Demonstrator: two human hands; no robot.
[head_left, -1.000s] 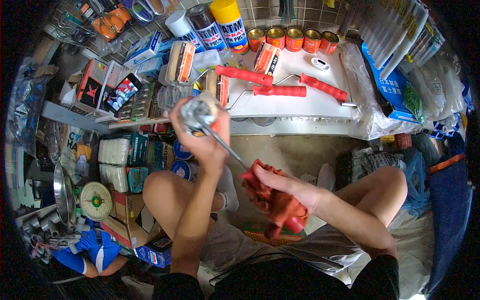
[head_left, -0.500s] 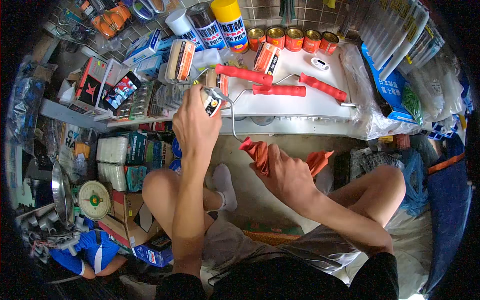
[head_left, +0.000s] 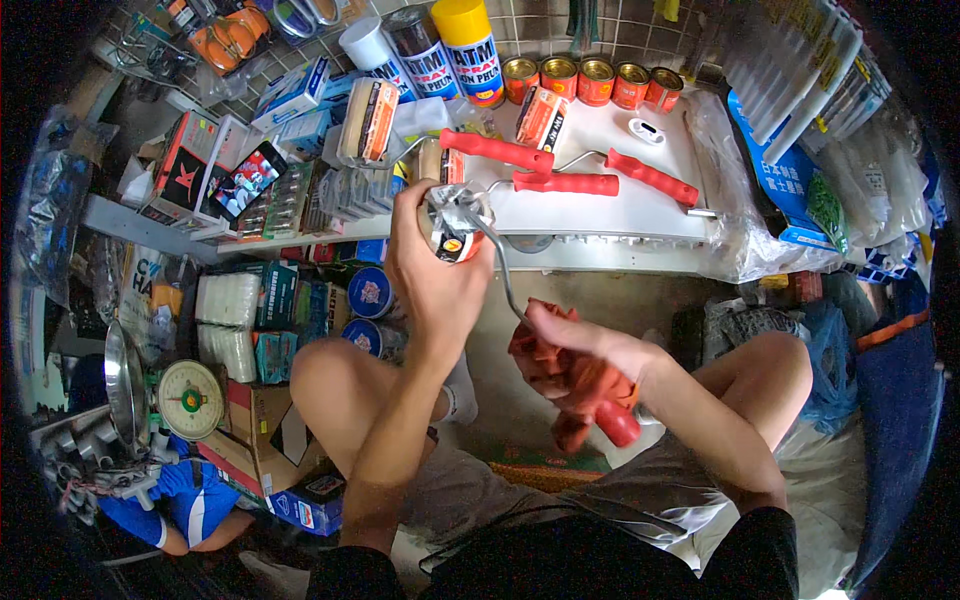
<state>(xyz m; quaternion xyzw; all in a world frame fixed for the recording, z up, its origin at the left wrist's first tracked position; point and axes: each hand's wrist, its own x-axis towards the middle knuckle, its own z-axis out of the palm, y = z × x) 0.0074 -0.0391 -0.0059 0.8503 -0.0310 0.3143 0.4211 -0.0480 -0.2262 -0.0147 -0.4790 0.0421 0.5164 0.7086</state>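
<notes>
My left hand (head_left: 435, 280) is closed around the wrapped head of a paint roller (head_left: 452, 238), held in front of the white shelf. From the head, the bent grey wire runs down toward my right hand (head_left: 605, 348). That hand grips a crumpled orange-red cloth (head_left: 548, 368) wrapped about the lower part of the roller. Below the cloth the end of the red handle (head_left: 618, 425) sticks out; the rest of it is covered. More paint rollers lie on the shelf, with red handles (head_left: 497, 152) and labelled heads (head_left: 368, 122).
Spray cans (head_left: 468, 55) and small orange-red tins (head_left: 595, 82) line the back of the white shelf (head_left: 640, 222). A phone (head_left: 247, 180) leans at the left. Below stand a dial scale (head_left: 190, 398) and a cardboard box (head_left: 270, 435). Plastic-wrapped goods (head_left: 870, 190) crowd the right.
My left hand has moved right with the roller head. My right hand has turned, and the handle now points down, its red end showing below the cloth.
</notes>
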